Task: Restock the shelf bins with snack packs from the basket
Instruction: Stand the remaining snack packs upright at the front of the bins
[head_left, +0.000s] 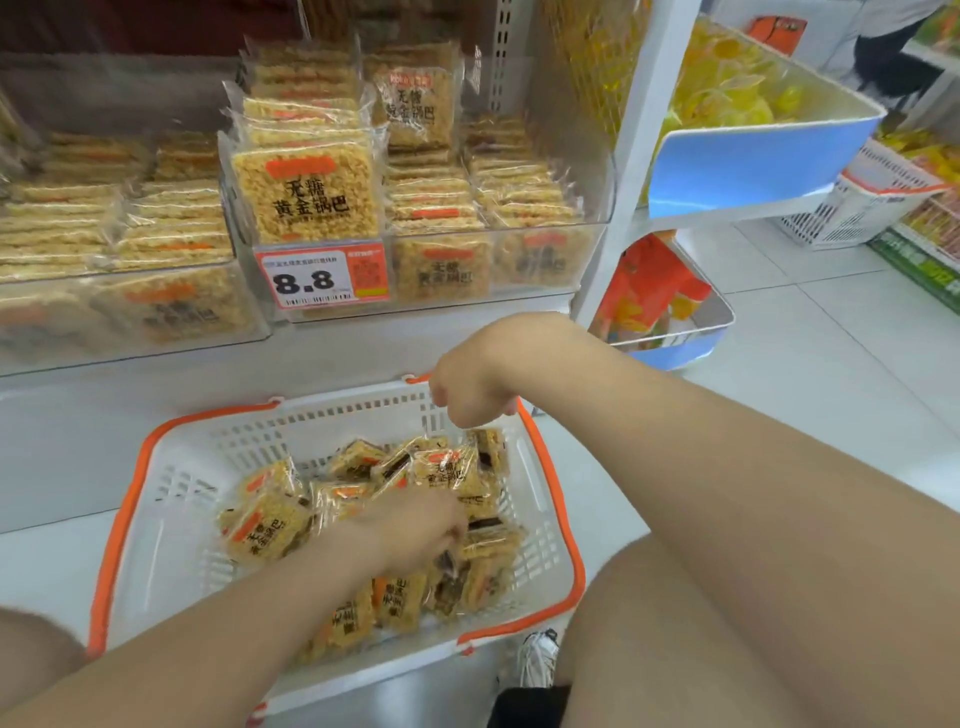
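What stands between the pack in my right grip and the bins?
Nothing visible. The right grip pinches the pack in the basket; the way up to the bins is open, bar their clear front wall.

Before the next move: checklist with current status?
1. Stock in basket: ok, many snack packs left.
2. Right hand grip: ok, pinches the upright pack by its top edge.
3. Left hand grip: cannot tell, its tips are buried among packs.
4. Room in shelf bin: ok, right stacks sit lower than middle ones.
5. Way up to bin: ok, nothing in between.
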